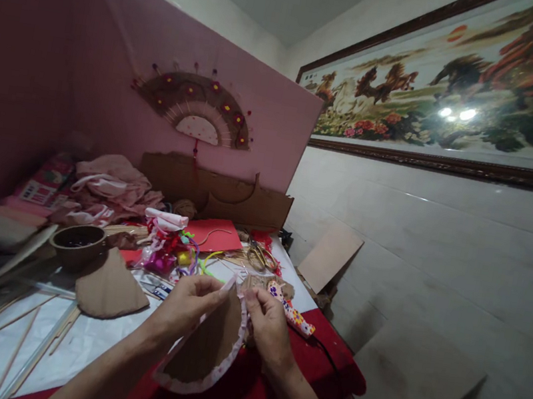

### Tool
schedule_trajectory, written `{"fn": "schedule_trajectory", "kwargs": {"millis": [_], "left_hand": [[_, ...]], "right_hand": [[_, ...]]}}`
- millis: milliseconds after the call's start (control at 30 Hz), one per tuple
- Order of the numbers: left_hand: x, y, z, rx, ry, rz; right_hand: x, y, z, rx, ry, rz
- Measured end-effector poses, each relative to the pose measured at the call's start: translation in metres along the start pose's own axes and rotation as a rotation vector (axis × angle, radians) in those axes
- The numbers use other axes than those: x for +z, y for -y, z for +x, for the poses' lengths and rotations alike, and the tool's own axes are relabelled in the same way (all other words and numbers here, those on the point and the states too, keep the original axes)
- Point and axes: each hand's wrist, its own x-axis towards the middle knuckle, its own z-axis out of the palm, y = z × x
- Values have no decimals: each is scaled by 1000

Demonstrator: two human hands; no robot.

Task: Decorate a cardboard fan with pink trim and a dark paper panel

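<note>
Both my hands hold a fan-shaped brown cardboard piece (205, 348) edged with white and pink lace trim (237, 343), above the red cloth at the table's near edge. My left hand (186, 305) pinches its upper left edge near the tip. My right hand (267, 324) pinches the lace at the upper right edge. A floral-patterned tool with a dark cord (292, 313) lies just behind my right hand.
A second brown fan-shaped piece (108, 289), a dark bowl (77, 244), wooden sticks (17, 335), colourful ribbons and beads (170, 248), scissors (260, 256) and red paper (213, 235) lie on the table. A decorated fan (197, 108) hangs on the pink board. Boards (331, 257) lean on the right wall.
</note>
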Motion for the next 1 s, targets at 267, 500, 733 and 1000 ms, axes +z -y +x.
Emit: {"fn": "schedule_trajectory", "kwargs": {"millis": [267,500,733,1000], "left_hand": [[2,10,6,99,-20,91],[7,4,1,109,-6,82],[5,3,1,91,31,24],[3,8,5,61,79,-96]], "right_hand": [[-2,17,1,-448,-164,-531],[3,22,4,-470,-167,-586],[3,15,11,-223,-127,-292],[2,18,13,266,-15,281]]}}
